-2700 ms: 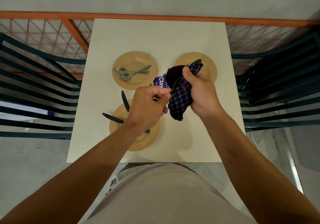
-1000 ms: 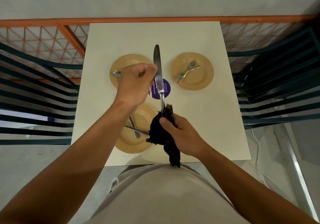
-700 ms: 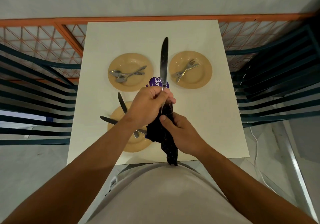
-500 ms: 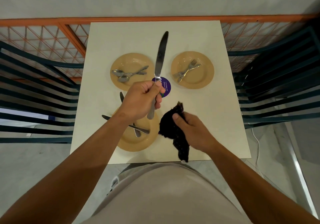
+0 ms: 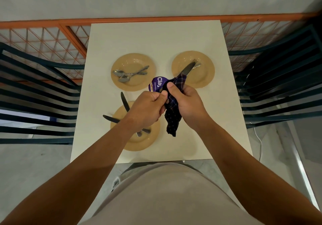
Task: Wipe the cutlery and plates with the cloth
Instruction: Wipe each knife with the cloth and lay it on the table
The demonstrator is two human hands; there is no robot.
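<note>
- Right hand (image 5: 187, 103): fingers and thumb curled round the dark plaid cloth (image 5: 172, 109), which is bunched about a knife (image 5: 187, 69).
- Left hand (image 5: 148, 109): closed in a fist just beside the right hand and touching it; it seems to hold the knife's handle end, but the handle itself is hidden.
- Knife: blade sticks out of the cloth up and away, over the plate with forks (image 5: 200, 78).
- Cloth: loose tail hangs down below the right hand, above the tabletop (image 5: 156, 38).
- Purple round label (image 5: 156, 85): on the tabletop just beyond the hands, partly covered by them.
- Plate with knives (image 5: 144, 141): nearer than the label, under the left forearm; two dark knives (image 5: 124, 101) jut over its far-left rim.
- Plate with spoons (image 5: 133, 59): beyond and left of the label; spoons (image 5: 129, 74) lie crossed in it.
- Plate with forks: beyond and right of the label; forks (image 5: 196, 64) mostly hidden behind the blade.
- Chairs (image 5: 278, 85): dark slatted, on either side of the tabletop.
</note>
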